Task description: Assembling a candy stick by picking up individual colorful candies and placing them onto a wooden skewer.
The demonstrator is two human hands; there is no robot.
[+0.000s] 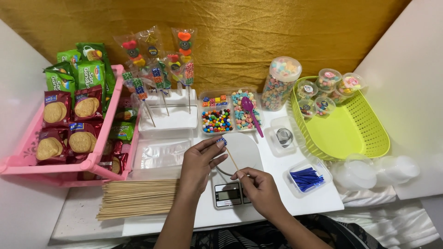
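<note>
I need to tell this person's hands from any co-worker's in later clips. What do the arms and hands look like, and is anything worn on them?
Both forearms are bare to the bottom edge of the picture: no sleeves, gloves, watch or bracelets show. The left hand and right hand show no rings that I can make out. Fingernails look short and unpainted, though they are small in the picture.
</note>
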